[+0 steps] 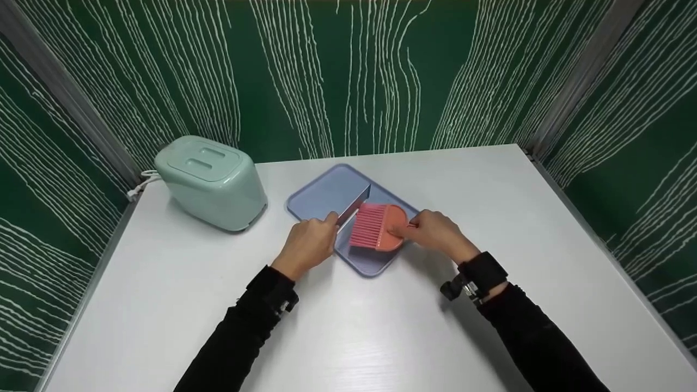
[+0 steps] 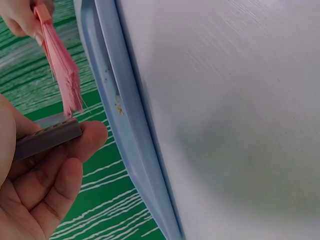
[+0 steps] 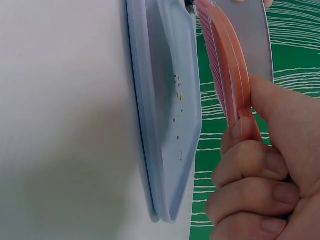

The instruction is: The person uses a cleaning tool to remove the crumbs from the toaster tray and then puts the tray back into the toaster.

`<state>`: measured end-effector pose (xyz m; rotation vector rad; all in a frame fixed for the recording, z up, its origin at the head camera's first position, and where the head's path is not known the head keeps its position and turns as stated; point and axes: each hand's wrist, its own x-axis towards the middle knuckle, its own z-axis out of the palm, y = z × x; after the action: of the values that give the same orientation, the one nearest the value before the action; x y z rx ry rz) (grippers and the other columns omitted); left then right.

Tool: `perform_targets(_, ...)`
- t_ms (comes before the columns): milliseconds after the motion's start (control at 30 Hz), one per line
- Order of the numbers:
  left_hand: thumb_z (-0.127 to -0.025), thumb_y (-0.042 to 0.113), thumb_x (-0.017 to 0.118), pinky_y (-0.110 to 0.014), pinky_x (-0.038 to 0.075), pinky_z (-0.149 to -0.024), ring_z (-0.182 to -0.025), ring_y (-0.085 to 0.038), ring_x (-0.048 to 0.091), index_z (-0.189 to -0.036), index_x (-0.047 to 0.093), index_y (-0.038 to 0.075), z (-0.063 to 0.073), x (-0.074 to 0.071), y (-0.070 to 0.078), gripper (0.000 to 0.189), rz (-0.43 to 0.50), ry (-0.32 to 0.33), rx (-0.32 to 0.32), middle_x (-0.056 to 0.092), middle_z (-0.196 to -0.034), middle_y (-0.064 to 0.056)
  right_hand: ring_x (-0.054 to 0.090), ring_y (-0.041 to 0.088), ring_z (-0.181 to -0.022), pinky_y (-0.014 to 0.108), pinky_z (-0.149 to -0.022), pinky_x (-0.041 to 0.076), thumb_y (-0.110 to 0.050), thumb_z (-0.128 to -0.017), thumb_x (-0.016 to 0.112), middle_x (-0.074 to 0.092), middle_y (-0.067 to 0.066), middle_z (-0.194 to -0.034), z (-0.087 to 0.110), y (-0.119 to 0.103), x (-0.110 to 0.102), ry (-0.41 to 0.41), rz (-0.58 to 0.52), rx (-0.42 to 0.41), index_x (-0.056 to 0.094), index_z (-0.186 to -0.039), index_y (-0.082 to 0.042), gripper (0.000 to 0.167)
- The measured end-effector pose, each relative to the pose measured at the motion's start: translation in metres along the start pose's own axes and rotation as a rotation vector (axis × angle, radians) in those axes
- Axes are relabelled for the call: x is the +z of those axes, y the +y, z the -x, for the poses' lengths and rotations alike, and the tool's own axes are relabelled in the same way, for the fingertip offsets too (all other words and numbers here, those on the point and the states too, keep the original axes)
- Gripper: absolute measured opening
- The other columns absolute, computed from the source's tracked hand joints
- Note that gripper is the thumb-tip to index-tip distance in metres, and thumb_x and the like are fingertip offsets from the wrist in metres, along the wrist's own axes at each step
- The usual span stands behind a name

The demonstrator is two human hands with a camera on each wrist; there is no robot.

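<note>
Over the blue tray (image 1: 321,195), the left hand (image 1: 307,244) grips a flat grey metal scraper (image 1: 355,203) by one edge, its blade tilted. The right hand (image 1: 437,235) pinches the orange back of a small brush (image 1: 395,223) between thumb and curled fingers. Pink bristles (image 2: 64,72) point toward the scraper, with their tips right at its edge in the left wrist view. Small brown and yellow crumbs (image 3: 179,97) lie scattered on the tray floor in the right wrist view. Both tools are above the tray surface.
A mint-green toaster (image 1: 212,177) stands at the back left of the white table (image 1: 348,332), its white cord (image 1: 142,184) behind it. Green panels (image 1: 370,76) with white line patterns rise around the table's back and sides.
</note>
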<state>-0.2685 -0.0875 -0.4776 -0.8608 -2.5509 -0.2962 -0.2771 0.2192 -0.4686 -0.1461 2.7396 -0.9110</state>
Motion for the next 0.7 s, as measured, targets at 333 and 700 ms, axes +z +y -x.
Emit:
perform_targets(333,-0.105,0.013,0.065,-0.048,0.055,-0.047,-0.052,-0.029,0.068,-0.102,0.06,0.002,0.0,0.0,0.001,0.012,0.006,-0.016,-0.005,0.066,-0.061,-0.012,0.034,0.01,-0.056,0.027,-0.051,0.025,-0.066,-0.093,0.072,0.031,-0.012,-0.058,-0.004,0.009,-0.001,0.037,-0.003,0.009,0.04,-0.06,-0.025,0.061)
perform_targets(700,-0.105,0.013,0.065,-0.049,0.054,-0.047,-0.052,-0.032,0.069,-0.104,0.061,0.001,-0.001,-0.001,-0.001,0.013,-0.007,0.013,0.003,0.066,-0.061,-0.014,0.036,0.01,-0.056,0.027,-0.05,0.026,-0.068,-0.092,0.071,0.031,-0.012,-0.058,-0.002,0.012,-0.004,0.023,-0.003,0.047,0.04,-0.061,-0.025,0.061)
